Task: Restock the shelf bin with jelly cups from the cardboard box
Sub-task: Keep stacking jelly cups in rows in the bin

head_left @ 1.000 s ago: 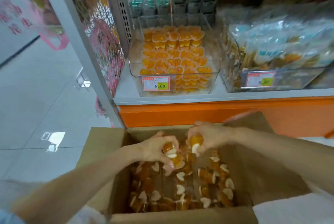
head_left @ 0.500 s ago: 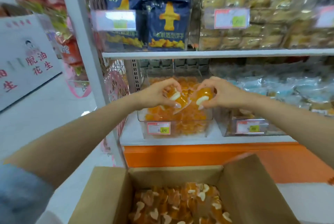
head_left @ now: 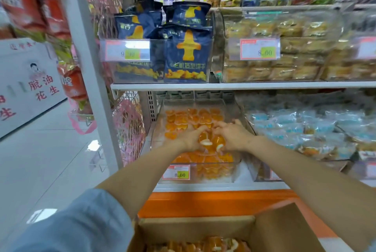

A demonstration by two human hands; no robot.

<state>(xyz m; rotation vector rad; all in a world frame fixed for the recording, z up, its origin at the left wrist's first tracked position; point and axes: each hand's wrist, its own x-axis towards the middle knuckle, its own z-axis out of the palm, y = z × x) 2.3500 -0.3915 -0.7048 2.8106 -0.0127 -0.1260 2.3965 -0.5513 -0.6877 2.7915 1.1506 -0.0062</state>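
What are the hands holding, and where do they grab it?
The left hand and right hand grip orange plastic jelly cups around their sides.

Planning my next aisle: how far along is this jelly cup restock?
Well underway. Done: the shelf bin holds a layer of orange jelly cups. In hand: left hand and right hand grip fresh jelly cups over it, not yet released. Left: the cardboard box has loose cups to move.

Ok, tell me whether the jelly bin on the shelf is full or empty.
Partly full. Orange jelly cups cover the clear bin from front to back, but its side walls rise bare above them.
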